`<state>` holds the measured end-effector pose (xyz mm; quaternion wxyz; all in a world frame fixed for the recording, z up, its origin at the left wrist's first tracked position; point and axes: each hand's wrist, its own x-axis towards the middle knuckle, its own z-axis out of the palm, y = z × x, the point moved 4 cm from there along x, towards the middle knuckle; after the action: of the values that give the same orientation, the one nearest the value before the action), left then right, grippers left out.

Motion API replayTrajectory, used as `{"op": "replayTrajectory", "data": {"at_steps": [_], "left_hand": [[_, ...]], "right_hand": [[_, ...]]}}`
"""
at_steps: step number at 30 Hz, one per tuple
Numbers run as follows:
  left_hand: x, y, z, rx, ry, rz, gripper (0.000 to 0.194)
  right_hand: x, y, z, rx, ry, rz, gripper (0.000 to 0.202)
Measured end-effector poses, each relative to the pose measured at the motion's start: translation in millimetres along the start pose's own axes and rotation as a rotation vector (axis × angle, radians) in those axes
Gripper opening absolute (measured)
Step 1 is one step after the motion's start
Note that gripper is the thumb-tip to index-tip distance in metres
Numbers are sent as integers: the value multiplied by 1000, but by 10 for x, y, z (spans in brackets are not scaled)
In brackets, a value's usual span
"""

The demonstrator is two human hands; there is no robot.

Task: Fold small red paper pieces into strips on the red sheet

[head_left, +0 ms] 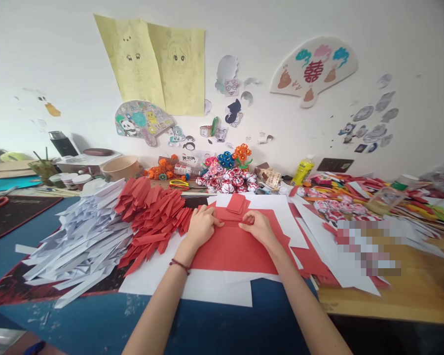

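Note:
A narrow folded strip of red paper (pixel 231 223) lies between my two hands over a large red sheet (pixel 232 251). My left hand (pixel 203 224), with a dark red bracelet at its wrist, has its fingers closed on the strip's left end. At the right end, my right hand (pixel 257 227) pinches it between thumb and curled fingers. Small red paper pieces (pixel 237 203) are stacked just beyond the strip. White sheets (pixel 222 292) stick out from under the red sheet.
Left of my hands are heaps of folded red strips (pixel 153 217) and folded white strips (pixel 92 236). Red-and-white paper balls (pixel 233 182) and yellow-handled scissors (pixel 179 184) sit behind. Paper scraps, a plastic container (pixel 385 199) and a yellow bottle (pixel 302 170) are at the right.

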<state>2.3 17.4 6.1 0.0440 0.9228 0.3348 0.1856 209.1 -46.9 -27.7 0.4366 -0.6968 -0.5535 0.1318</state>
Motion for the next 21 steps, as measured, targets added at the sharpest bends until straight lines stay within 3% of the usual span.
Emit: {"op": "replayTrajectory", "data": {"at_steps": [5, 10, 17, 21], "left_hand": [[3, 28, -34, 33, 24, -12, 33], [-2, 20, -86, 70, 149, -87, 34], [-35, 225, -10, 62, 105, 145, 32], [-20, 237, 43, 76, 76, 183, 35]], "right_hand": [[-13, -22, -13, -9, -3, -11, 15], [-36, -45, -31, -2, -1, -17, 13], [-47, -36, -27, 17, 10, -38, 17], [-44, -64, -21, 55, -6, -56, 24]]}}
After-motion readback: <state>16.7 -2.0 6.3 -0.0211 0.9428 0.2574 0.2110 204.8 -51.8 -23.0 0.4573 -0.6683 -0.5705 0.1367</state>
